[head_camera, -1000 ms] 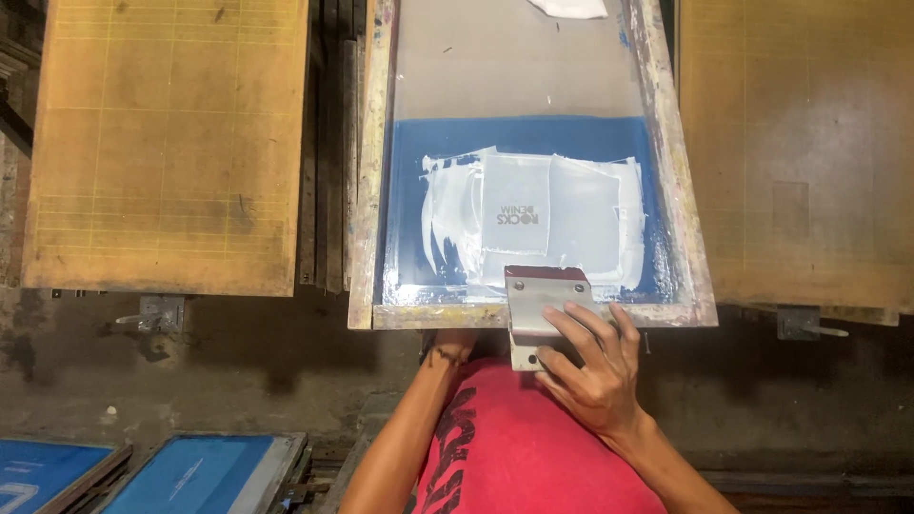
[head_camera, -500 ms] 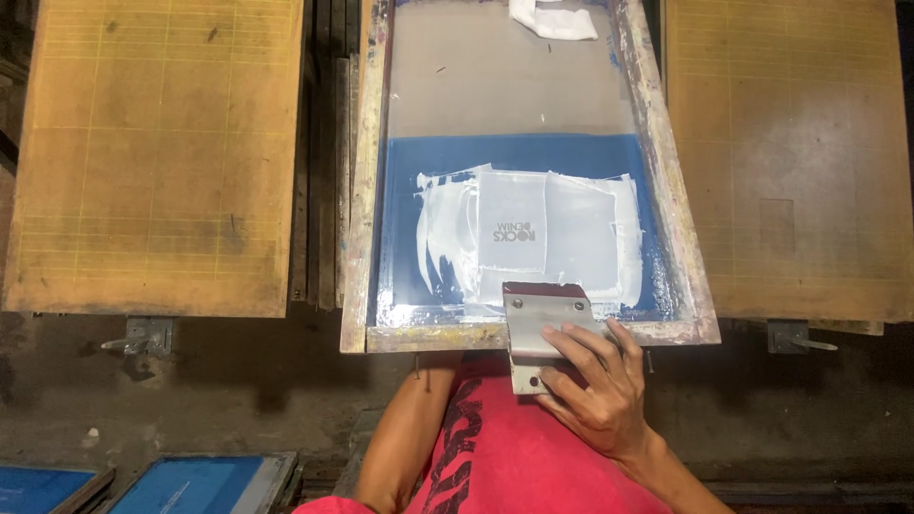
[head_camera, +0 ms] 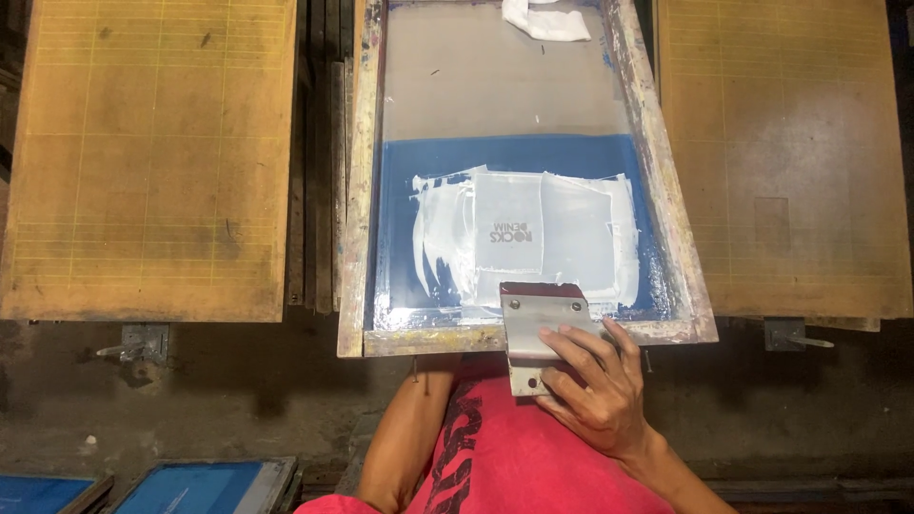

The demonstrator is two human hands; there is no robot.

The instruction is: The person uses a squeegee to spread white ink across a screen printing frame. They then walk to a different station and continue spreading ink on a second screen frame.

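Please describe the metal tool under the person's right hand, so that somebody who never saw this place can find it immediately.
Find the wooden printing frame in the middle, between two yellowish boards. At its near edge, below the patch of white ink, a small squeegee sticks out over the frame's rail, with the right hand resting on it. It is the only grey metal plate with round screws.

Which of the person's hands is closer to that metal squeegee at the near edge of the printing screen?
The right hand is nearer: its fingers rest on the metal squeegee. The left hand is hidden under the screen frame; only its forearm shows, to the squeegee's left.
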